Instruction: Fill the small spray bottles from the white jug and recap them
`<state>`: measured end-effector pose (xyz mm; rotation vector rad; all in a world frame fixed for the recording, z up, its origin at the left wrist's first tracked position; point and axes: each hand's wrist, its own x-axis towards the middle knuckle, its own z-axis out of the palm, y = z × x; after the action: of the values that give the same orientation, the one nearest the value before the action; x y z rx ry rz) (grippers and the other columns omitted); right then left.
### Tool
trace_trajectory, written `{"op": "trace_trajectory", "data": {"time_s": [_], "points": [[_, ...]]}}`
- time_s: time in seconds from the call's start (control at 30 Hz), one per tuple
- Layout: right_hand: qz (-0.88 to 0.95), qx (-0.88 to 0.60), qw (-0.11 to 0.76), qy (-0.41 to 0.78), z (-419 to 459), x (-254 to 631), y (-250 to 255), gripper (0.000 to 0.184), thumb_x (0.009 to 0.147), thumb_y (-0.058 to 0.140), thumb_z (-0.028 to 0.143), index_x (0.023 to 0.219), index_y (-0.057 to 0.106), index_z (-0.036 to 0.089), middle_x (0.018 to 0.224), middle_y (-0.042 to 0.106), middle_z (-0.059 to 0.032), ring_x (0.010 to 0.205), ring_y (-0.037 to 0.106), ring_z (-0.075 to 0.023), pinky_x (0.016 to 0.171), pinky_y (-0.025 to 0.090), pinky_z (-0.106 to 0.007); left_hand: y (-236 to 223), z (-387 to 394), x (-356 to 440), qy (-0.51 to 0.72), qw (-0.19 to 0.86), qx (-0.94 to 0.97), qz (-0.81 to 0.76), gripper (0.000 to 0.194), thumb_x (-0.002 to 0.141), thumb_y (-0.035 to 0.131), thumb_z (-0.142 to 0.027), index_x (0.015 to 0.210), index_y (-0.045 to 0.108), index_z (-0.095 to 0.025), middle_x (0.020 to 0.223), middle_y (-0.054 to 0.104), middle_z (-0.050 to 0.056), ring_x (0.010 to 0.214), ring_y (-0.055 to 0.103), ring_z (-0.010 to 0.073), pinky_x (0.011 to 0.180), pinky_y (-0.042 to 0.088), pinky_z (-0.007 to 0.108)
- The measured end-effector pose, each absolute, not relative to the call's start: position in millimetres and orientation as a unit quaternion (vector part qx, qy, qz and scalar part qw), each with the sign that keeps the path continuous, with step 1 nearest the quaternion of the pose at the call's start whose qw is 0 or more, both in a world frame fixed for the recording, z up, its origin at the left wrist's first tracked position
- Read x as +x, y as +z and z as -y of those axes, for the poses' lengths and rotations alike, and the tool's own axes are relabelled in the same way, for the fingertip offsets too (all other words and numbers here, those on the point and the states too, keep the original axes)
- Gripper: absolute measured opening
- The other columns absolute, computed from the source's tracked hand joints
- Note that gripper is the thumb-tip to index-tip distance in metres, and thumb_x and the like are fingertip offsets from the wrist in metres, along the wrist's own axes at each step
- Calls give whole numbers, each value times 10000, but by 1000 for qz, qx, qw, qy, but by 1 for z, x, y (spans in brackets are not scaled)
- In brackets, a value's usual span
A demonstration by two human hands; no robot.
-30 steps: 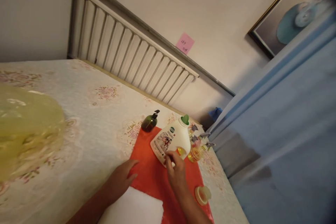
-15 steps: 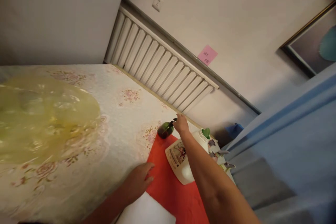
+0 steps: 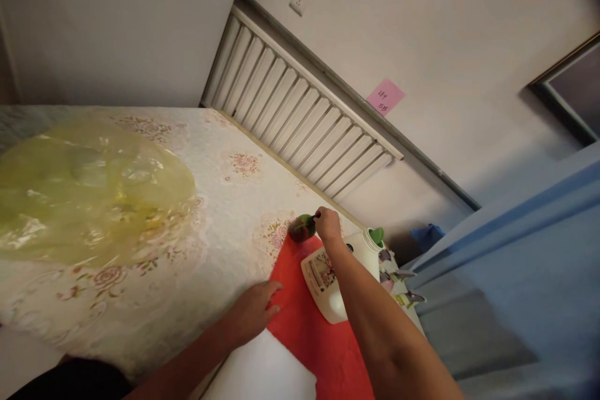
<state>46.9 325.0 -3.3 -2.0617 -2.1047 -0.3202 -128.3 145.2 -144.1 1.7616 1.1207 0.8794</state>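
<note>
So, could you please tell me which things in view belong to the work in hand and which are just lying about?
Likely part of the work:
green pump bottle, gripped by the right hand
red sheet, beside the left hand
white jug, on the red sheet

Seemingly just around:
yellow plastic bag
pink note
</note>
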Motion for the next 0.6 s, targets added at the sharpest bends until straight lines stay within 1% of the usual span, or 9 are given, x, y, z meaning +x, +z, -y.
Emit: {"op": "trace_trajectory", "data": {"time_s": [0.07,0.13,0.23,0.4,0.5,0.6], "points": [[704,-691,115,-115,-323,48,0,146,817,615,165,896,737,177,891,746,-79,880,665,-193,766,455,-271,-144,-146,-128,351,422,705,-449,396,757,529,-179,1144,615,-194,1125,689,77,975,647,207,892,465,305],[702,-689,139,-117,-322,48,4,170,789,608,152,886,745,178,873,753,-80,846,663,-186,741,440,-256,-145,-147,-127,348,420,705,-454,380,756,527,-174,1125,618,-187,1089,694,77,960,646,207,886,463,307],[698,-684,176,-115,-322,46,11,182,771,596,153,870,748,168,852,755,-84,812,659,-189,727,437,-256,-147,-149,-126,341,421,703,-460,368,747,533,-162,1103,619,-198,1087,696,67,979,641,203,894,458,302],[697,-666,245,-101,-321,37,30,178,769,579,165,852,736,160,815,753,-82,773,664,-195,722,459,-261,-147,-151,-126,344,416,702,-465,369,741,530,-152,1096,620,-195,1053,702,62,945,647,201,871,468,308],[701,-648,283,-87,-314,31,44,166,772,575,172,850,721,163,803,751,-70,759,670,-186,713,472,-253,-146,-152,-127,351,416,696,-468,370,750,526,-148,1105,620,-199,1076,699,62,968,645,207,890,473,317],[707,-632,309,-68,-298,28,57,152,768,578,181,849,706,170,775,744,-52,742,675,-180,696,481,-252,-148,-154,-127,374,423,678,-471,432,767,519,-135,1191,577,-193,1165,671,78,1006,641,207,932,477,332]]}}
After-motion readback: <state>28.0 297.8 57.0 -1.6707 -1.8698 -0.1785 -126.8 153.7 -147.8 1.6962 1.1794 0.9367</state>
